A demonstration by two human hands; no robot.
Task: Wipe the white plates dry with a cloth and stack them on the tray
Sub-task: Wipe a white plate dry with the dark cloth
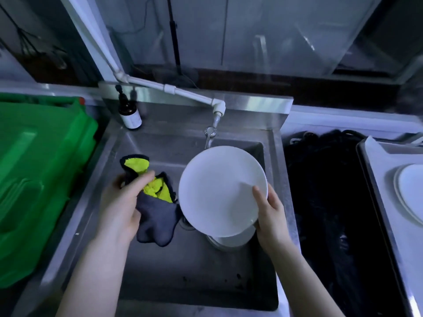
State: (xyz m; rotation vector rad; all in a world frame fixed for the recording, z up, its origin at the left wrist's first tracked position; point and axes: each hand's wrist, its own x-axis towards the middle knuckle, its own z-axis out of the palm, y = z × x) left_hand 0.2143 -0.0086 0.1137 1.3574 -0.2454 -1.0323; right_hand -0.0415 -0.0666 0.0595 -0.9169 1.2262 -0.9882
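Note:
My right hand (270, 213) grips a white plate (217, 188) by its lower right rim, thumb on the face, and holds it tilted over the steel sink (160, 259). My left hand (121, 207) holds a bunched grey and yellow cloth (155, 209) just left of the plate, apart from it. Under the held plate, more white dishes (233, 240) sit in the sink. At the far right a metal tray (377, 170) carries stacked white plates (409, 193).
A tap (211, 131) on a white pipe hangs over the sink's back. A brown pump bottle (129, 113) stands on the back left corner. A green plastic crate (39, 170) fills the left. A black mat (332, 202) lies between sink and tray.

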